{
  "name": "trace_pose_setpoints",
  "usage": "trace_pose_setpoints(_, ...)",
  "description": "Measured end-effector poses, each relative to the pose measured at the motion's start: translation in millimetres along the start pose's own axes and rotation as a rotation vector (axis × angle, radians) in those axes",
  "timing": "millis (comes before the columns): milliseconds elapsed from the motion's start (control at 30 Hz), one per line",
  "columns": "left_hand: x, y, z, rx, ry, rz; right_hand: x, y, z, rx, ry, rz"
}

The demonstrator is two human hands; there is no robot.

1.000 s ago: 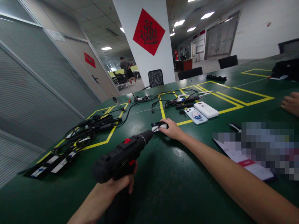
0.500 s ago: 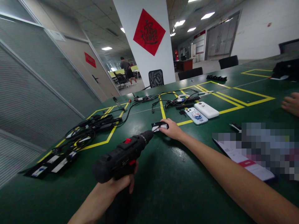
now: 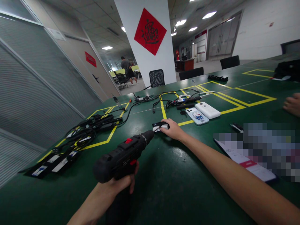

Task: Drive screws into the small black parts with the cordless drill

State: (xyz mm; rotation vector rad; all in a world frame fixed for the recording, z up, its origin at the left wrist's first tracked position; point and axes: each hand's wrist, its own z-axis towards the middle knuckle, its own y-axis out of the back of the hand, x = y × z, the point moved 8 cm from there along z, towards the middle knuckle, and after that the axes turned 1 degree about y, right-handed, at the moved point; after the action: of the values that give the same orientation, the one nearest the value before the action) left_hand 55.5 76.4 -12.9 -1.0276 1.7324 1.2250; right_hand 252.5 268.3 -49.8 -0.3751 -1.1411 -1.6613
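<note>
My left hand (image 3: 125, 184) is wrapped round the grip of a black cordless drill (image 3: 124, 156) with red switches. The drill's chuck points forward and right, its tip right at a small black-and-white block (image 3: 160, 126) on the table. Whether a bit touches the block cannot be made out. My right hand (image 3: 172, 128) grips that block from its right side, thumb and fingers closed on it. What exactly the block is does not show.
On the green table (image 3: 164, 187) a tangle of black cables (image 3: 98, 125) and black-and-white strips lie left. Farther right are a phone (image 3: 197, 116), a white power bank (image 3: 207, 110) and a tablet-like panel (image 3: 246, 159). Another person's hand (image 3: 292, 103) rests at the right edge.
Almost nothing differs; both hands, the drill and the block keep their places, with only a slight shift of the view.
</note>
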Motion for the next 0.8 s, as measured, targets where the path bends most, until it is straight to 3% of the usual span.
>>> trace_pose_setpoints(800,0.0,-4.7,0.9,0.047,-0.001,0.004,-1.4,-0.9,0.4,-0.007,0.010,-0.026)
